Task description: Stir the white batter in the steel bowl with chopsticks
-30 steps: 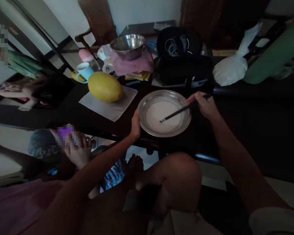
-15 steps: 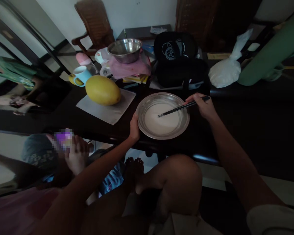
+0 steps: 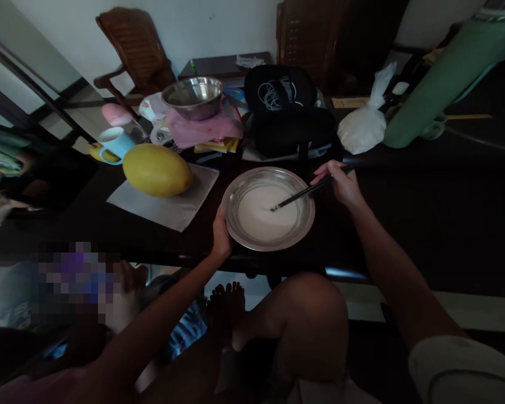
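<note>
A wide metal bowl [image 3: 237, 235] stands near the front edge of the dark table, with a smooth white liquid [image 3: 256, 219] in it. My left hand [image 3: 221, 233] grips the bowl's left rim; its fingertips are partly hidden behind the wall. In my right hand [image 3: 340, 182], to the right of the bowl, I hold dark chopsticks [image 3: 301, 193] at a slant. Their tips rest in the liquid near its middle and carry some white stuff.
Left of the bowl, a large yellow melon [image 3: 155, 170] lies on a white sheet [image 3: 151, 212]. Behind are a blue mug [image 3: 116, 143], a second metal bowl [image 3: 193, 100] and a black case [image 3: 292, 126]. At right stand a bag of white powder [image 3: 363, 130] and a green cylinder [image 3: 441, 78]. Another person sits at left.
The view has swung a little, so the table things sit further left in the picture. Both hands keep their hold, and the chopstick tips remain in the white liquid.
</note>
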`<control>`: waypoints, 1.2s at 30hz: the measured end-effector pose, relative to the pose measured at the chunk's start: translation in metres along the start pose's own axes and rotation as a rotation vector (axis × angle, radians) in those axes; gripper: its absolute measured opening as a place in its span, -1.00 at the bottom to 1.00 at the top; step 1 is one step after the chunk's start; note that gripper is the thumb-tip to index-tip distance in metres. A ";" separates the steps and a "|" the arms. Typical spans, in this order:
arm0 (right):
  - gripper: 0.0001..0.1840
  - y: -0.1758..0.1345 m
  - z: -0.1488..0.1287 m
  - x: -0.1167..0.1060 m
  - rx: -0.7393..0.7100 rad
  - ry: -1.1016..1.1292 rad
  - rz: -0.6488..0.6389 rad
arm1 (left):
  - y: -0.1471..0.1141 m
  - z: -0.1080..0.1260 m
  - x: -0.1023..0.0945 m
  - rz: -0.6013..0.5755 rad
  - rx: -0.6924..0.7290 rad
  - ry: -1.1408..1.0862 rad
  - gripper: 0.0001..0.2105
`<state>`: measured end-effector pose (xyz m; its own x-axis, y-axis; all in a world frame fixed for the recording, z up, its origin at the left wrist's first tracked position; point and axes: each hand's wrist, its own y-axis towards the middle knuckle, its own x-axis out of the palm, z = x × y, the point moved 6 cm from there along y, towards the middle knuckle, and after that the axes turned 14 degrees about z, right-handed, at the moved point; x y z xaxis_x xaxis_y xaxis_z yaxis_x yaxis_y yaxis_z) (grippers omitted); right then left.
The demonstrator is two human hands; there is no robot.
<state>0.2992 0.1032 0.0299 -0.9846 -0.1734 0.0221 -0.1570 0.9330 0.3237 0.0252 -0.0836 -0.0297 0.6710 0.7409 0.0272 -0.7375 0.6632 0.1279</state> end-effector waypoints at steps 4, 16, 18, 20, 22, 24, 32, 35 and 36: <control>-0.53 -0.009 0.000 0.013 0.059 -0.007 -0.083 | 0.003 0.001 0.000 0.040 0.003 0.019 -0.58; -0.51 -0.005 -0.006 0.006 0.007 -0.029 -0.019 | 0.007 0.009 0.002 -0.005 0.012 0.055 -0.67; -0.52 -0.009 -0.011 0.013 -0.032 -0.093 -0.097 | 0.005 0.014 0.002 0.007 0.032 0.061 -0.69; -0.54 -0.010 -0.013 0.015 -0.064 -0.138 -0.118 | 0.003 0.015 0.002 0.015 0.037 0.057 -0.69; -0.58 -0.008 -0.012 0.010 -0.052 -0.109 -0.068 | 0.003 0.015 0.002 0.019 0.031 0.064 -0.68; -0.58 -0.005 -0.008 0.005 -0.018 -0.032 -0.008 | 0.003 0.014 0.002 0.018 0.032 0.077 -0.68; -0.56 -0.008 0.000 0.015 0.001 -0.063 -0.067 | 0.001 0.017 0.002 0.025 0.011 0.061 -0.70; -0.54 -0.002 0.002 0.004 0.018 -0.016 0.068 | 0.001 0.016 0.001 0.045 -0.005 0.081 -0.68; -0.52 -0.002 0.003 0.002 0.029 0.007 0.093 | 0.001 0.016 0.002 0.050 -0.011 0.090 -0.68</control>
<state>0.2975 0.1025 0.0263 -0.9945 -0.0877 0.0570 -0.0673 0.9538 0.2928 0.0266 -0.0833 -0.0137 0.6242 0.7793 -0.0558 -0.7710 0.6259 0.1176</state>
